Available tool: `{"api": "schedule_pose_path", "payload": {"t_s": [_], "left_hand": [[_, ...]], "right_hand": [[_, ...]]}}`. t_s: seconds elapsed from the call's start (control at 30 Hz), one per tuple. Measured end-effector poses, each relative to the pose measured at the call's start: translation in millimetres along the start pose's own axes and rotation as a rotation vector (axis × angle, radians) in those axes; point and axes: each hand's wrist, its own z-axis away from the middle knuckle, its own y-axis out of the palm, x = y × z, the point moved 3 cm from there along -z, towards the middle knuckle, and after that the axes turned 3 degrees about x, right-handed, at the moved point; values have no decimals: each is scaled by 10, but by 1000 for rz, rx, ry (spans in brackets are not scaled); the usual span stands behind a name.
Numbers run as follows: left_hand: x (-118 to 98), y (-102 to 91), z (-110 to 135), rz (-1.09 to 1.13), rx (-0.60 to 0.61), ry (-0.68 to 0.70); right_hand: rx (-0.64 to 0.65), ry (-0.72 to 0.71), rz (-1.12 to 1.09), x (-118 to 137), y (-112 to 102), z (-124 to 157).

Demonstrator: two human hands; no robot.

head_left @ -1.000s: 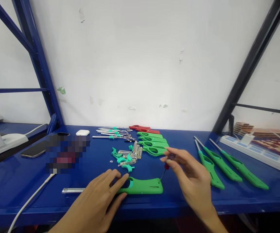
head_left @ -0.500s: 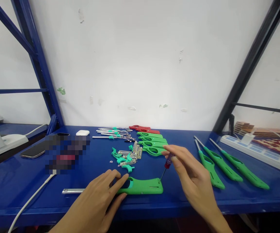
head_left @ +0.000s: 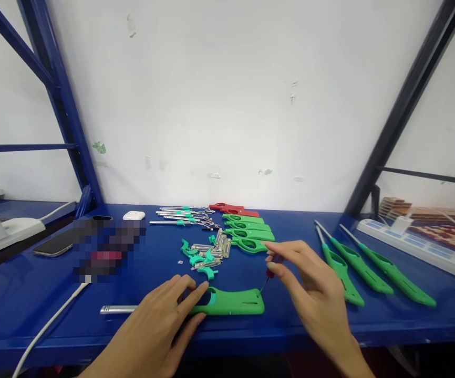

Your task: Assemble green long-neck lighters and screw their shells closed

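A green lighter handle (head_left: 235,303) with a metal tube (head_left: 117,309) sticking out to the left lies near the front edge of the blue bench (head_left: 34,299). My left hand (head_left: 160,325) presses down on its front part, fingers curled over it. My right hand (head_left: 310,286) pinches a small red-handled screwdriver (head_left: 270,272) whose thin tip stands on the handle's right end.
Behind lie a heap of teal triggers and metal parts (head_left: 206,253), a row of green and red handle shells (head_left: 247,227), several metal tubes (head_left: 180,215), and three finished green lighters (head_left: 369,268) at right. A phone (head_left: 54,244), a white earbud case (head_left: 134,215) and a white cable (head_left: 50,325) lie at left, a power strip (head_left: 416,247) at right.
My right hand's fingers have shifted round the screwdriver handle, turning it in place. The left hand and the lighter handle have stayed still.
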Motion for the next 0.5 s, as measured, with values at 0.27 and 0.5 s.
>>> {"api": "schedule_pose_path", "payload": {"t_s": [0.27,0.5], "left_hand": [[-3,-13,11,-6,-18,8],[-4,-6,8,8,18,-8]], "right_hand": [[10,-44,16,13,33,18],[25,-11,-16,-13,54,39]]}}
